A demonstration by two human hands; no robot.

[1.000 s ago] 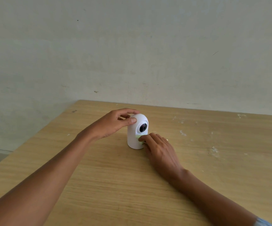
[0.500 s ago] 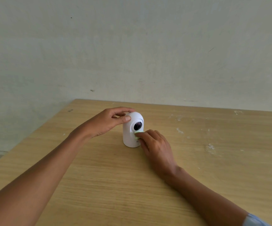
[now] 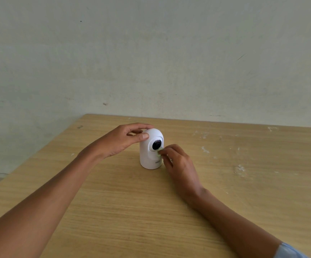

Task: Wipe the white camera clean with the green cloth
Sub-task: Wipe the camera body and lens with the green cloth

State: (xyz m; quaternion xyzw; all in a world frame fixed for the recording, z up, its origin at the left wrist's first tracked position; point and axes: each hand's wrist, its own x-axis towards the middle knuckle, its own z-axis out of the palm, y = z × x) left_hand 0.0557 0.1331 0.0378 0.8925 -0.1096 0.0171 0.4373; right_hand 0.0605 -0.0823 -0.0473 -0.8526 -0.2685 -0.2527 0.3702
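A small white camera (image 3: 148,159) with a domed top and a dark round lens stands upright on the wooden table (image 3: 132,211). My left hand (image 3: 121,140) grips its top from the left, thumb on the front and fingers over the dome. My right hand (image 3: 179,164) presses a small green cloth (image 3: 159,153) against the camera's front, just below and right of the lens. Only a pale green sliver of the cloth shows at my fingertips; my fingers hide the remainder.
The table's far edge meets a pale wall (image 3: 169,62). Its left edge (image 3: 39,151) runs diagonally, with floor beyond. White paint flecks (image 3: 240,168) dot the surface to the right of the camera.
My right fingers with the cloth have slid up the camera's front from near its base to just under the lens. My left hand keeps its hold on the dome.
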